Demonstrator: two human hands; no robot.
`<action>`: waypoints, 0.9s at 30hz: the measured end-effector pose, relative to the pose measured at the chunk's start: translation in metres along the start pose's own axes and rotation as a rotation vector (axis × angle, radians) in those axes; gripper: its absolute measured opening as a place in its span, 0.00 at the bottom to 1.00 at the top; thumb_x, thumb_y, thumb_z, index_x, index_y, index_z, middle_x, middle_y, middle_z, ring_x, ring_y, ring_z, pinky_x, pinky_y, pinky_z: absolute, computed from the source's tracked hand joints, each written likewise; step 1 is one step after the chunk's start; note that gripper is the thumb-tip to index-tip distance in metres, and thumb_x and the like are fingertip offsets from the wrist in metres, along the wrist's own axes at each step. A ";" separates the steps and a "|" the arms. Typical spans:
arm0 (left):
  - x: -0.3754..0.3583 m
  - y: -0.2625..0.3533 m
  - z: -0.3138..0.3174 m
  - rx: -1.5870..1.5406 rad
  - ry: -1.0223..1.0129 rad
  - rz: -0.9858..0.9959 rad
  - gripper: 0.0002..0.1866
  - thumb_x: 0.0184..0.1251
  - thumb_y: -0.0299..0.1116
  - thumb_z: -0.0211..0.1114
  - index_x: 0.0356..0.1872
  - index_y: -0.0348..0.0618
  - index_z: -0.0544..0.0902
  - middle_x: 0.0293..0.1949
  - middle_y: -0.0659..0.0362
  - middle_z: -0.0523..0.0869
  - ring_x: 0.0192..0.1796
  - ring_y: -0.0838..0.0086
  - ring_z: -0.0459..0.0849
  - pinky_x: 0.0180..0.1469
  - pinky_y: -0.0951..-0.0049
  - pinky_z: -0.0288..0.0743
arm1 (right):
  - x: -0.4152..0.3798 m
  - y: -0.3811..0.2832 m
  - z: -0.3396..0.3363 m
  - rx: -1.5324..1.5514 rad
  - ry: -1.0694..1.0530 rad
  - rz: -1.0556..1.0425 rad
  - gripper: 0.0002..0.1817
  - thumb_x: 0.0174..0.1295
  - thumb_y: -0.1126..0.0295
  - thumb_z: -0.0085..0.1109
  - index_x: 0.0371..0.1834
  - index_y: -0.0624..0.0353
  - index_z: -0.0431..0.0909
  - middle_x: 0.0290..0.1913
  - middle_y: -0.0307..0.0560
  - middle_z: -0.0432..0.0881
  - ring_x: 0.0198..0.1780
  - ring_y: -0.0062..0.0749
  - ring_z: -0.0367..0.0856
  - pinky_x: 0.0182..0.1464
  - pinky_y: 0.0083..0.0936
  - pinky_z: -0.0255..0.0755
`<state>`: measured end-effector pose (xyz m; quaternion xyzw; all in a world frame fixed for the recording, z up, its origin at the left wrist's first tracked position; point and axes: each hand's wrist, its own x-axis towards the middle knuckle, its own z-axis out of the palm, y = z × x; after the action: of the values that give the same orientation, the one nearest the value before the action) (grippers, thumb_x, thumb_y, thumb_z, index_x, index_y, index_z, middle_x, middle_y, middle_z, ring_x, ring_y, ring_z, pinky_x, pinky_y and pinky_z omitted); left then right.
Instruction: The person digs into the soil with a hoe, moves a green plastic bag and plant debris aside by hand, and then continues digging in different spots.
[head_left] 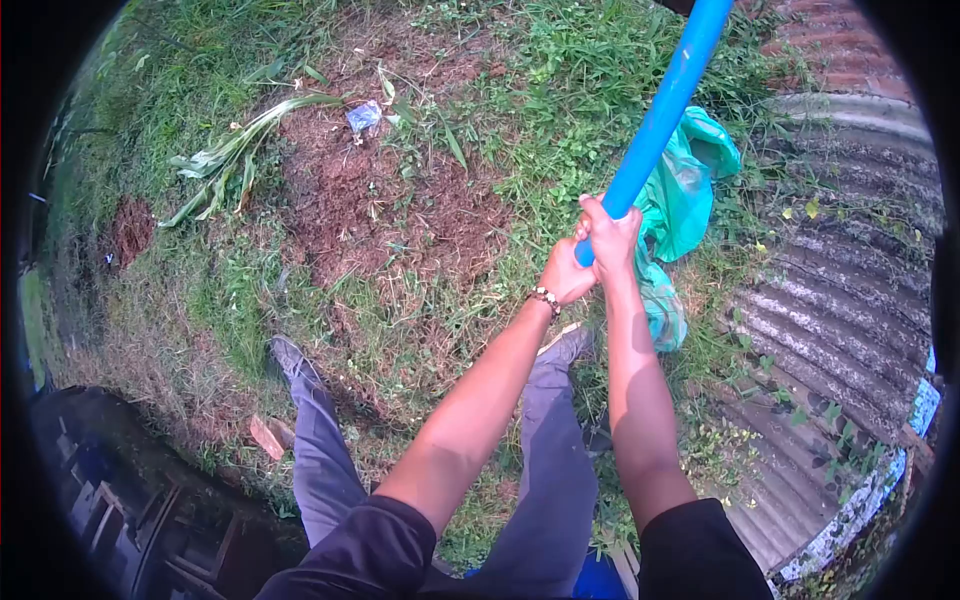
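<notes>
Both my hands are wrapped around the lower end of a long blue pole (665,115). My left hand (568,276), with a beaded bracelet at the wrist, grips the very end. Just above it and touching it, my right hand (612,240) is closed around the shaft. From there the pole slants up and to the right, leaving the top of the view, where a dark shape shows only in part. Behind it, a green plastic bag (690,205) lies crumpled on the grass. Ahead of my feet spreads a patch of bare reddish soil (400,225).
Corrugated roofing sheets (850,275) line the right side. An uprooted leafy stalk (245,145) and a blue wrapper (363,117) lie on the ground ahead. A brick piece (268,437) rests beside my left shoe (292,360). Dark wooden frames (140,530) stand at lower left.
</notes>
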<state>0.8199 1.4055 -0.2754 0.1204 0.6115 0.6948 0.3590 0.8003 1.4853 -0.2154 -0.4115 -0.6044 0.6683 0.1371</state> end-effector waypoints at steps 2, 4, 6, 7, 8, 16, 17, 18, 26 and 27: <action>-0.089 -0.075 0.001 0.022 0.077 -0.227 0.12 0.57 0.36 0.66 0.25 0.38 0.78 0.21 0.62 0.81 0.26 0.80 0.78 0.30 0.71 0.72 | -0.047 0.104 -0.012 -0.097 0.078 0.278 0.09 0.54 0.78 0.62 0.25 0.59 0.70 0.14 0.38 0.71 0.12 0.22 0.70 0.14 0.22 0.65; -0.198 -0.130 0.006 0.033 0.205 -0.578 0.14 0.56 0.38 0.66 0.20 0.40 0.78 0.17 0.60 0.81 0.23 0.78 0.79 0.27 0.68 0.72 | -0.125 0.172 -0.023 -0.184 0.074 0.699 0.08 0.52 0.80 0.59 0.21 0.58 0.70 0.13 0.38 0.70 0.11 0.22 0.69 0.12 0.23 0.64; -0.257 -0.105 -0.004 0.225 0.232 -0.572 0.16 0.52 0.41 0.69 0.16 0.39 0.77 0.14 0.57 0.79 0.19 0.73 0.80 0.25 0.65 0.73 | -0.191 0.173 -0.022 -0.030 0.112 0.746 0.09 0.52 0.80 0.58 0.18 0.58 0.71 0.13 0.38 0.70 0.12 0.22 0.69 0.13 0.22 0.64; -0.287 -0.100 -0.005 0.219 0.206 -0.543 0.16 0.50 0.39 0.70 0.16 0.39 0.77 0.15 0.55 0.80 0.19 0.72 0.81 0.25 0.64 0.73 | -0.223 0.170 -0.028 0.028 0.112 0.748 0.09 0.52 0.80 0.59 0.18 0.59 0.71 0.13 0.37 0.70 0.12 0.21 0.70 0.14 0.22 0.65; -0.319 -0.092 -0.011 0.227 0.118 -0.582 0.14 0.49 0.38 0.71 0.18 0.39 0.78 0.16 0.53 0.81 0.22 0.67 0.84 0.27 0.64 0.75 | -0.256 0.158 -0.034 0.072 0.064 0.749 0.07 0.51 0.81 0.59 0.21 0.59 0.71 0.15 0.38 0.72 0.14 0.22 0.71 0.16 0.22 0.67; -0.158 0.002 0.023 0.167 0.025 -0.164 0.13 0.50 0.34 0.69 0.29 0.36 0.77 0.23 0.46 0.82 0.30 0.51 0.86 0.31 0.62 0.77 | -0.146 0.025 -0.043 0.039 0.070 0.221 0.09 0.51 0.84 0.58 0.23 0.60 0.69 0.15 0.39 0.71 0.14 0.22 0.70 0.18 0.20 0.66; -0.117 0.010 0.029 0.171 0.069 -0.074 0.13 0.50 0.33 0.69 0.28 0.35 0.76 0.22 0.46 0.82 0.30 0.51 0.86 0.32 0.61 0.77 | -0.110 0.004 -0.039 0.017 0.057 0.131 0.09 0.51 0.83 0.58 0.22 0.60 0.69 0.15 0.39 0.71 0.14 0.21 0.69 0.18 0.20 0.65; -0.079 0.014 0.029 0.205 0.052 -0.043 0.13 0.49 0.33 0.68 0.29 0.34 0.76 0.22 0.44 0.82 0.30 0.52 0.86 0.32 0.61 0.76 | -0.078 -0.007 -0.037 0.020 0.030 0.028 0.08 0.52 0.82 0.58 0.22 0.60 0.69 0.14 0.39 0.71 0.14 0.20 0.69 0.17 0.19 0.64; -0.263 -0.160 -0.002 0.218 0.242 -0.746 0.19 0.55 0.46 0.67 0.23 0.38 0.81 0.21 0.55 0.84 0.29 0.75 0.84 0.32 0.65 0.76 | -0.182 0.220 -0.026 -0.176 0.079 0.787 0.12 0.48 0.74 0.60 0.12 0.57 0.69 0.11 0.40 0.72 0.11 0.25 0.71 0.13 0.27 0.63; -0.316 -0.152 -0.003 0.119 0.339 -0.767 0.19 0.57 0.46 0.66 0.24 0.38 0.82 0.22 0.54 0.85 0.32 0.71 0.87 0.33 0.63 0.77 | -0.232 0.248 -0.027 -0.260 0.088 0.860 0.11 0.48 0.74 0.59 0.12 0.58 0.70 0.11 0.41 0.72 0.11 0.25 0.72 0.13 0.26 0.63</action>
<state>1.0971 1.1987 -0.3326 -0.2112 0.7014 0.4843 0.4784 1.0421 1.2885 -0.3530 -0.6670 -0.4508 0.5650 -0.1804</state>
